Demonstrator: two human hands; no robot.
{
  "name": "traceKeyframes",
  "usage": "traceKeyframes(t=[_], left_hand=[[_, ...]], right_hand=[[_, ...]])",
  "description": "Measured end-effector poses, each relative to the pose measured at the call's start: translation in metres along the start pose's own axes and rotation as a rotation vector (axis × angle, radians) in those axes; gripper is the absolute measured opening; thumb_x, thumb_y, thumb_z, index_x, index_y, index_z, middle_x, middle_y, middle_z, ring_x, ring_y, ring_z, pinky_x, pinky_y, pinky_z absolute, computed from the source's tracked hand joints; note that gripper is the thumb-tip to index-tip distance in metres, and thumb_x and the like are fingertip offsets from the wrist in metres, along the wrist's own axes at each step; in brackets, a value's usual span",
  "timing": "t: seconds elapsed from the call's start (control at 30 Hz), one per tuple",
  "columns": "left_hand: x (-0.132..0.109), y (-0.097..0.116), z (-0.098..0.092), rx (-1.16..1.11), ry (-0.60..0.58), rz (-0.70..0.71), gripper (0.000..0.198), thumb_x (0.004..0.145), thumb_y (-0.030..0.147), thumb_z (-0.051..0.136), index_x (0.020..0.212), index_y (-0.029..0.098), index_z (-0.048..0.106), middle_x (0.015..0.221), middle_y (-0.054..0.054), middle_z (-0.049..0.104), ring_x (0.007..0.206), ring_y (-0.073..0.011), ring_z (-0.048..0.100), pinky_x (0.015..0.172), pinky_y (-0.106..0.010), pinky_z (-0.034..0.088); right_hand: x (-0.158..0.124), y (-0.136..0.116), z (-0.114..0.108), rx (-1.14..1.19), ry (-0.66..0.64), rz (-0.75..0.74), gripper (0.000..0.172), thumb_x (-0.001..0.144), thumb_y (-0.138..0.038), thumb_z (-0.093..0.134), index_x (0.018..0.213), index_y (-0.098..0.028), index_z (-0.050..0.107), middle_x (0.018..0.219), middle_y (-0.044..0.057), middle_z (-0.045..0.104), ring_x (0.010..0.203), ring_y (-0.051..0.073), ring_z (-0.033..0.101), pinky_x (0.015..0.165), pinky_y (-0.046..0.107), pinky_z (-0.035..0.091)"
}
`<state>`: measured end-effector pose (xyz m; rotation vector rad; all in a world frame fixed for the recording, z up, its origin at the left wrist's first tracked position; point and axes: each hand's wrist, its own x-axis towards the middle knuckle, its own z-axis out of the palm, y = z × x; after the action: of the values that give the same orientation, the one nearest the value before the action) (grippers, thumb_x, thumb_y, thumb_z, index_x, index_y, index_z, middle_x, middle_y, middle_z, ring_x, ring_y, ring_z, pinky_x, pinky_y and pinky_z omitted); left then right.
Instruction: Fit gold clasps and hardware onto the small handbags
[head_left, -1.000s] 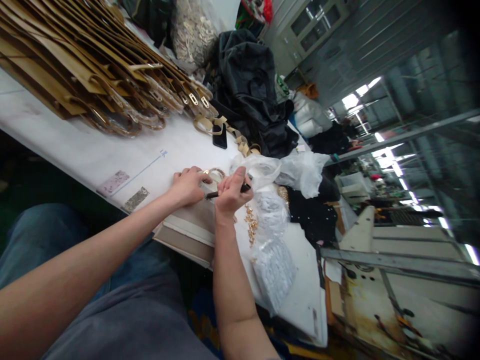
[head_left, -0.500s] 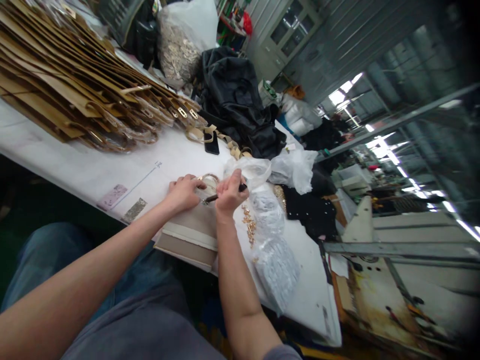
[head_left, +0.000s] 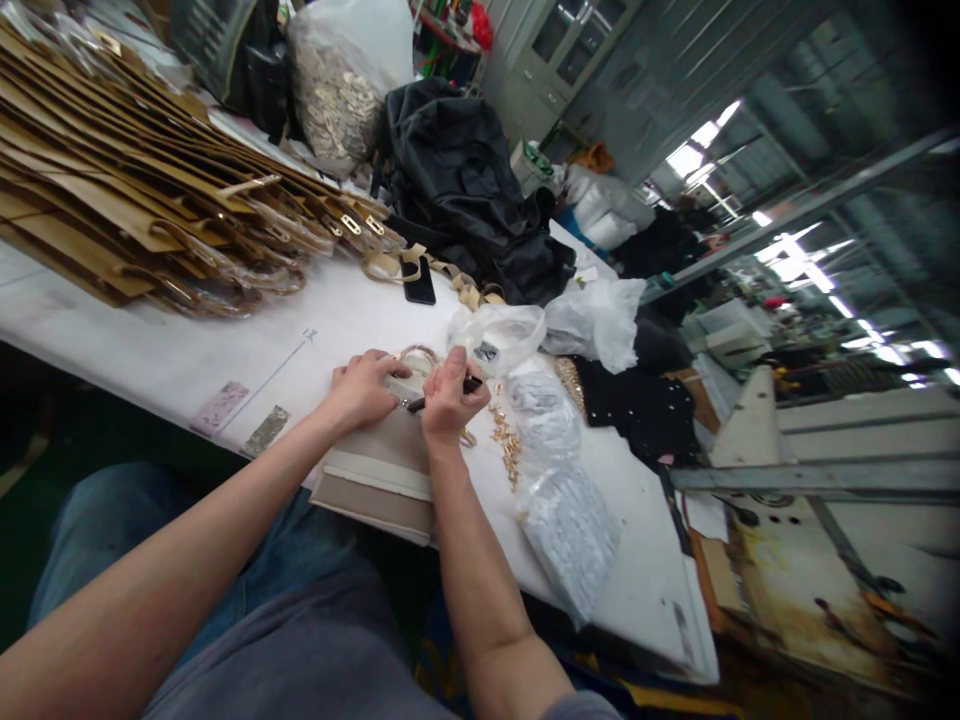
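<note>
A beige handbag [head_left: 382, 450] with a curved handle [head_left: 416, 352] lies at the table's front edge. My left hand [head_left: 365, 390] rests on its upper part, fingers bent and gripping it beside a small shiny metal fitting [head_left: 405, 404]. Closed in a fist, my right hand [head_left: 452, 397] holds a dark-handled tool [head_left: 472, 383] that looks like a screwdriver. Its tip points left, at the fitting by my left fingers; whether it touches is too small to tell. Small gold-coloured metal pieces [head_left: 506, 445] are scattered just right of my right hand.
Stacked brown bag pieces [head_left: 150, 190] cover the table's left. A phone [head_left: 418, 280], beige strips and black bags [head_left: 457, 180] lie behind. Clear plastic packs [head_left: 570, 530] and black cloth [head_left: 637, 395] are on the right. The white table's [head_left: 652, 560] edge runs before me.
The view has shifted slightly. My right hand has tilted a little around the tool, and a gold-coloured ring shape now shows beside its wrist. My left hand stays on the handbag.
</note>
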<state>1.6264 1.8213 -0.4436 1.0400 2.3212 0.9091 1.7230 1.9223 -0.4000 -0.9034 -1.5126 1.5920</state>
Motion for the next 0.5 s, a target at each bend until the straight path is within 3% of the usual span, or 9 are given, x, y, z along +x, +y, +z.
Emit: traceKeyframes(t=[0.1,0.17,0.23,0.33,0.4,0.5], left_hand=[[0.002,0.003,-0.002,0.009,-0.019,-0.01,0.054,0.088,0.033,0.078,0.141,0.044,0.081,0.171,-0.003,0.06,0.156,-0.039,0.056,0.131,-0.063,0.042],[0.004,0.004,-0.002,0.003,-0.026,-0.013,0.054,0.089,0.032,0.077,0.141,0.044,0.081,0.171,-0.003,0.06,0.157,-0.0384,0.055,0.131,-0.065,0.041],[0.006,0.004,-0.002,0.001,-0.034,0.002,0.052,0.089,0.032,0.077,0.139,0.045,0.081,0.172,-0.003,0.06,0.158,-0.038,0.054,0.132,-0.067,0.039],[0.01,0.003,-0.003,0.01,-0.048,0.034,0.051,0.089,0.033,0.077,0.138,0.045,0.082,0.172,-0.002,0.06,0.159,-0.0386,0.054,0.131,-0.068,0.04],[0.012,0.003,-0.003,0.02,-0.062,0.03,0.051,0.09,0.034,0.078,0.139,0.045,0.081,0.173,-0.002,0.058,0.159,-0.0399,0.053,0.132,-0.07,0.04],[0.013,0.005,-0.003,0.034,-0.072,0.015,0.052,0.09,0.034,0.079,0.141,0.046,0.081,0.175,-0.003,0.056,0.159,-0.0404,0.054,0.133,-0.07,0.039]], right_hand=[[0.019,-0.016,-0.027,0.157,0.119,-0.158,0.065,0.104,-0.066,0.072,0.068,-0.03,0.032,0.052,-0.011,0.028,0.039,0.009,0.031,0.037,0.026,0.028],[0.029,-0.028,-0.062,0.148,0.147,-0.125,0.067,0.102,-0.065,0.076,0.066,-0.03,0.031,0.051,-0.012,0.027,0.037,0.008,0.029,0.034,0.026,0.023],[0.034,-0.032,-0.105,0.024,0.122,0.011,0.067,0.098,-0.069,0.081,0.066,-0.029,0.038,0.049,-0.012,0.031,0.036,0.008,0.029,0.034,0.026,0.02],[0.032,-0.015,-0.159,-0.271,0.05,0.189,0.065,0.089,-0.081,0.084,0.073,-0.027,0.053,0.05,-0.012,0.039,0.038,0.01,0.033,0.036,0.026,0.022],[0.029,0.007,-0.179,-0.505,0.048,0.13,0.065,0.088,-0.085,0.083,0.077,-0.026,0.059,0.056,-0.008,0.051,0.047,0.013,0.044,0.043,0.026,0.03],[0.022,0.035,-0.188,-0.845,0.091,-0.059,0.06,0.097,-0.082,0.075,0.079,-0.025,0.064,0.072,0.002,0.067,0.068,0.02,0.059,0.062,0.031,0.044]])
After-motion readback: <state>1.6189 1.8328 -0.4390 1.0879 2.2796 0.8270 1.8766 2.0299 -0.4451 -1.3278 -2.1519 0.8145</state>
